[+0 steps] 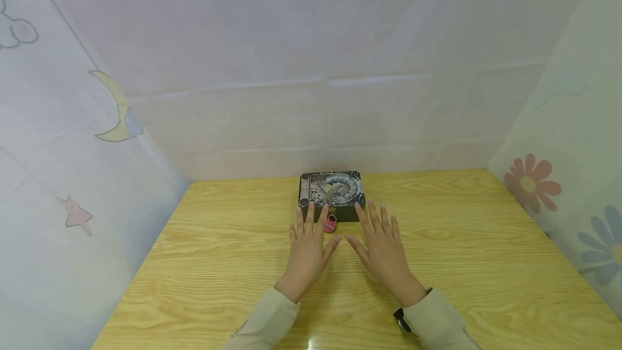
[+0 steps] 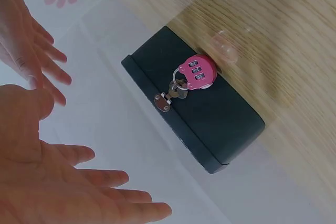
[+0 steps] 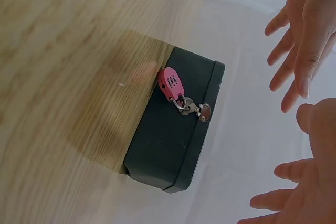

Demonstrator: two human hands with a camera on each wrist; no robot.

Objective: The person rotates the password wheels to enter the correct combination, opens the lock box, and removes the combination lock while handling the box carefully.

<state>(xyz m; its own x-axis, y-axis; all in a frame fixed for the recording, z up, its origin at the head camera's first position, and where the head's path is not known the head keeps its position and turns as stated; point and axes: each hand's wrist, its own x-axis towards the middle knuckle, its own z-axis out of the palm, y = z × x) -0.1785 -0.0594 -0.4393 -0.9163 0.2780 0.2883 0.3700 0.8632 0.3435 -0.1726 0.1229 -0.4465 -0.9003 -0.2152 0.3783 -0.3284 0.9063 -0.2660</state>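
A dark box with a patterned lid (image 1: pixel 335 189) stands at the back of the table. From the metal clasp (image 2: pixel 163 102) on its front hangs a pink combination padlock (image 2: pixel 198 72) with three number dials. Both hands are held with fingers spread in front of the box, holding nothing. The left hand (image 1: pixel 307 253) is by the front left of the box, the right hand (image 1: pixel 384 253) by its front right. Their thumbs point at each other with a small gap. In the right wrist view the box front (image 3: pixel 168 129) and the padlock (image 3: pixel 171 83) stand apart from the fingers.
The wooden table (image 1: pixel 218 263) extends to both sides of the box. Behind it hangs a pale creased cloth (image 1: pixel 301 69). Printed sheets with a moon (image 1: pixel 116 107) on the left and flowers (image 1: pixel 532 182) on the right enclose the sides.
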